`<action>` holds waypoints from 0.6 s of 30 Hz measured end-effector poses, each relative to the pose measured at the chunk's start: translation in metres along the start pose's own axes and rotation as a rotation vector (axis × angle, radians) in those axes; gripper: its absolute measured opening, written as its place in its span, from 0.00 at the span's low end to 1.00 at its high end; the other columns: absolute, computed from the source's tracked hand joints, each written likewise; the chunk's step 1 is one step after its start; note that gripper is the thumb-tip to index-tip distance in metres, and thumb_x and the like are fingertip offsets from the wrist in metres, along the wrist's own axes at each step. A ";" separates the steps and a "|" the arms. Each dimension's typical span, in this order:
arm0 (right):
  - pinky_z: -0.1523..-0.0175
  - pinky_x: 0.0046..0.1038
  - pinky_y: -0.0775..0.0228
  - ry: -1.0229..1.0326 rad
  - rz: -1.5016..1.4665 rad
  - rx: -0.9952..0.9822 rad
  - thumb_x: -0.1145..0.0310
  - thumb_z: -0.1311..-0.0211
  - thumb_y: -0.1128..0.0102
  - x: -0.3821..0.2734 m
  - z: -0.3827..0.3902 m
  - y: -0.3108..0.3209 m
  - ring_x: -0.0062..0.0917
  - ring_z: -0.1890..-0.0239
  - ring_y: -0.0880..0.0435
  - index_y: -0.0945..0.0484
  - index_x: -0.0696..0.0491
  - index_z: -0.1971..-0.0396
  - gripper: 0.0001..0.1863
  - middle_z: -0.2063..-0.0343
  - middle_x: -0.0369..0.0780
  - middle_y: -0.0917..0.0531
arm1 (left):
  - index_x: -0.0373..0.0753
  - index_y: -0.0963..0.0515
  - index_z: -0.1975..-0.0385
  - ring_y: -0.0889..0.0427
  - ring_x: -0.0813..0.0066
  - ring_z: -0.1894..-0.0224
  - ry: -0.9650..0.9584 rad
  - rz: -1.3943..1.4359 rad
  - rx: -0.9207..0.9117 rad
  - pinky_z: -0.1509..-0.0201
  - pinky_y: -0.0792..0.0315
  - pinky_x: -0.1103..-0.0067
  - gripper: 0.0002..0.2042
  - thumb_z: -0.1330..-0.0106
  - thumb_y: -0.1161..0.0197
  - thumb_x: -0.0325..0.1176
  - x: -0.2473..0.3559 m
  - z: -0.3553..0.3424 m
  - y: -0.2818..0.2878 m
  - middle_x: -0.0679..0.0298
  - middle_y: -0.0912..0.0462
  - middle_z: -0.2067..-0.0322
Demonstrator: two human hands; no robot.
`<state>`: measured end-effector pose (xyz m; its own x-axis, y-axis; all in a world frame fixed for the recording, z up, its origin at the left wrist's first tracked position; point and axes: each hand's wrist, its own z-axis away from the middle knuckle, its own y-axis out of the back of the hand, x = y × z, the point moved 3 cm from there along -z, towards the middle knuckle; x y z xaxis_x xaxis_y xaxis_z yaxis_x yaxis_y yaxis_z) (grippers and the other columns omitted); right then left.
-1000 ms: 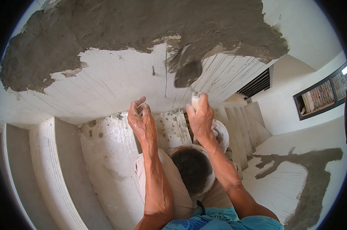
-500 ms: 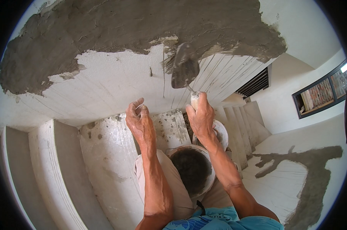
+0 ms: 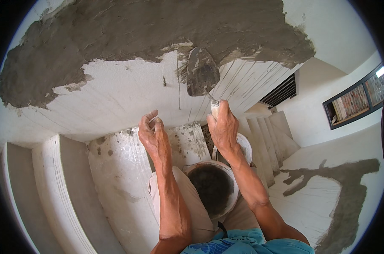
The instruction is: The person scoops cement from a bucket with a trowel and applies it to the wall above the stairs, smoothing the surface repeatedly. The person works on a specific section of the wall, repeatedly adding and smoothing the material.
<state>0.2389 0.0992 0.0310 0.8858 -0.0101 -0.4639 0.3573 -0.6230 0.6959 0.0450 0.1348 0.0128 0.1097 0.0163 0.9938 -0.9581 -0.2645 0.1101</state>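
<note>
My right hand (image 3: 224,129) is closed round the pale handle of a trowel (image 3: 202,73). Its broad, mortar-smeared blade points up, over the lower edge of a band of wet grey mortar (image 3: 128,31) on the white wall. Whether the blade touches the wall I cannot tell. My left hand (image 3: 155,137) is held up in front of the wall, fingers loosely bent, with a gap between thumb and fingers and nothing seen in it. Below my hands, a round bucket (image 3: 233,192) of dark grey mortar stands between my legs.
A second pale bucket (image 3: 245,148) is partly hidden behind my right forearm. Steps (image 3: 41,169) fill the left side, and more steps (image 3: 266,139) lie to the right. The mortar-spotted landing (image 3: 115,178) is beside me. Another mortar patch (image 3: 349,190) marks the right-hand wall.
The trowel blade has tilted a little, so more of its broad face shows. My hands have hardly moved.
</note>
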 end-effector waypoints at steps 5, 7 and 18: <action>0.66 0.45 0.26 -0.009 -0.045 0.093 0.80 0.47 0.39 0.005 -0.013 0.015 0.49 0.71 0.17 0.32 0.60 0.56 0.18 0.70 0.51 0.20 | 0.31 0.21 0.47 0.20 0.56 0.48 0.022 -0.011 0.002 0.41 0.27 0.61 0.18 0.33 0.43 0.34 0.000 0.001 0.000 0.46 0.18 0.53; 0.66 0.45 0.27 -0.038 -0.053 0.117 0.79 0.47 0.39 0.006 -0.026 0.017 0.48 0.70 0.17 0.32 0.59 0.55 0.19 0.70 0.51 0.21 | 0.31 0.21 0.47 0.20 0.55 0.47 -0.004 -0.001 -0.009 0.41 0.28 0.60 0.18 0.33 0.43 0.34 -0.001 0.000 0.001 0.45 0.18 0.53; 0.66 0.45 0.27 -0.029 -0.106 -0.007 0.78 0.46 0.40 0.006 0.006 0.004 0.48 0.70 0.17 0.33 0.59 0.56 0.18 0.74 0.50 0.22 | 0.32 0.21 0.49 0.19 0.57 0.50 -0.015 -0.031 -0.001 0.47 0.24 0.62 0.15 0.31 0.45 0.31 0.003 0.002 -0.002 0.48 0.19 0.51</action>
<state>0.2436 0.0923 0.0283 0.8341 0.0325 -0.5506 0.4503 -0.6165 0.6458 0.0474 0.1336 0.0153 0.1438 0.0101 0.9896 -0.9544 -0.2631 0.1413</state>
